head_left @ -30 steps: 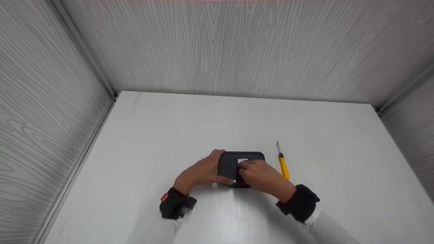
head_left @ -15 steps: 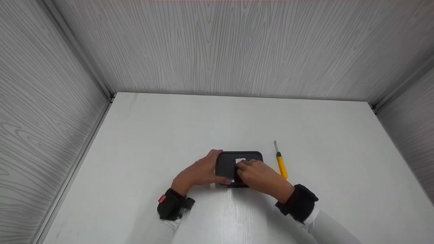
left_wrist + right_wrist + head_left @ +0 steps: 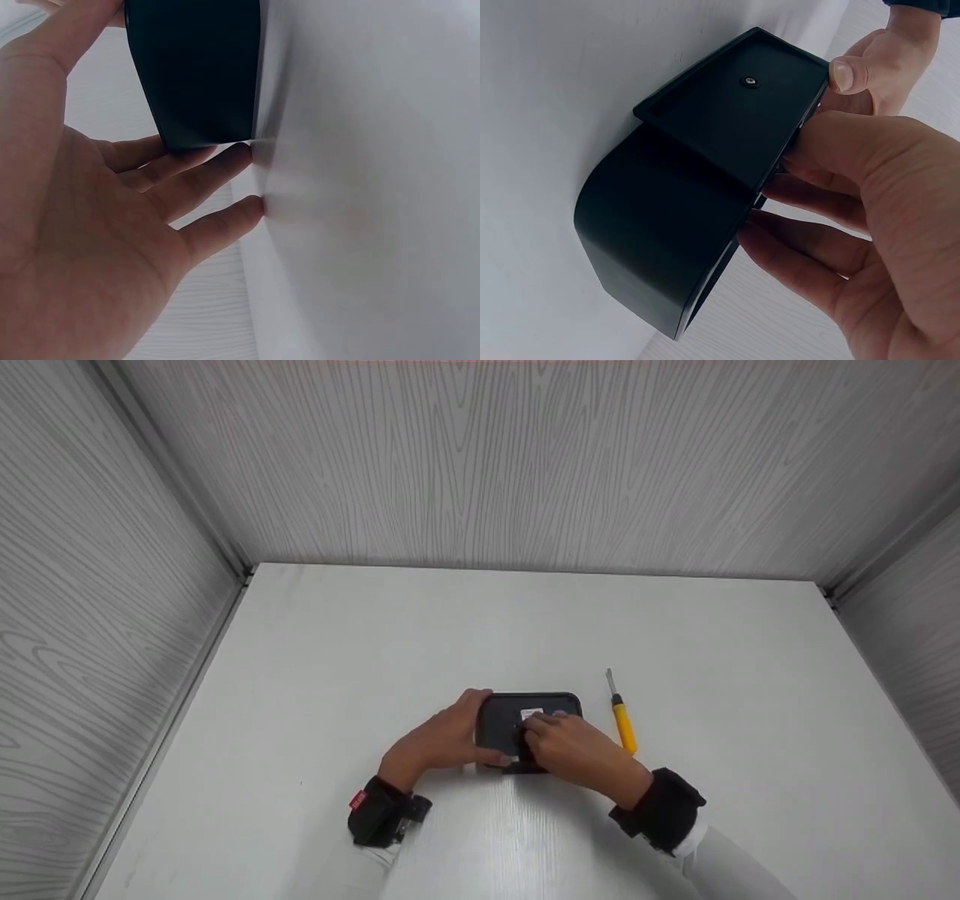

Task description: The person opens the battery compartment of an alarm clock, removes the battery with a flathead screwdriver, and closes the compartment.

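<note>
1. On the white table (image 3: 480,615), seen from the head camera, a black box (image 3: 501,718) lay flat between both hands. The left hand (image 3: 439,739) held its left end, fingers curled round the far corner. The right hand (image 3: 577,750) lay on top of the box, fingertips bent down near a small white label (image 3: 532,712). A yellow screwdriver (image 3: 623,721) lay just beside the box on the right, apart from it.

2. From the left wrist, the left hand (image 3: 90,225) was spread, its fingers (image 3: 217,161) touching the box's (image 3: 196,67) rounded end.

3. From the right wrist, the right hand (image 3: 855,225) curled its fingers (image 3: 810,180) against the edge of a flat black panel (image 3: 739,112) on the box (image 3: 656,240). The left thumb (image 3: 851,73) pressed the panel's far corner.
</note>
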